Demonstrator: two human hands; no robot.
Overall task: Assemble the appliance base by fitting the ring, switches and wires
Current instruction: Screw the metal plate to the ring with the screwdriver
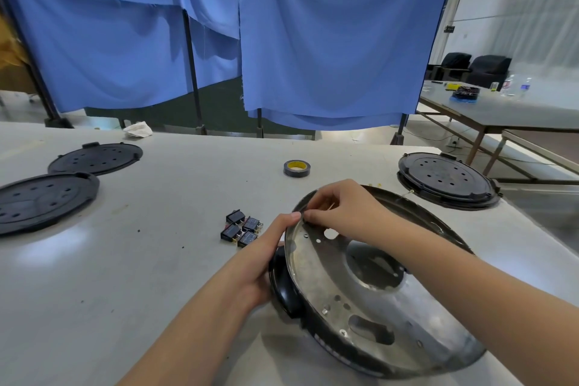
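Currently the grey tabletop (pixel 156 260) carries the appliance base (pixel 369 288), tilted with its metal underside toward the camera. The left hand (pixel 266 254) grips the base's left rim, fingers closed around it. The right hand (pixel 341 213) pinches a small part at the upper rim; the part is too small to identify. Four black switches (pixel 242 229) lie just left of the base, a tape roll (pixel 296 168) beyond.
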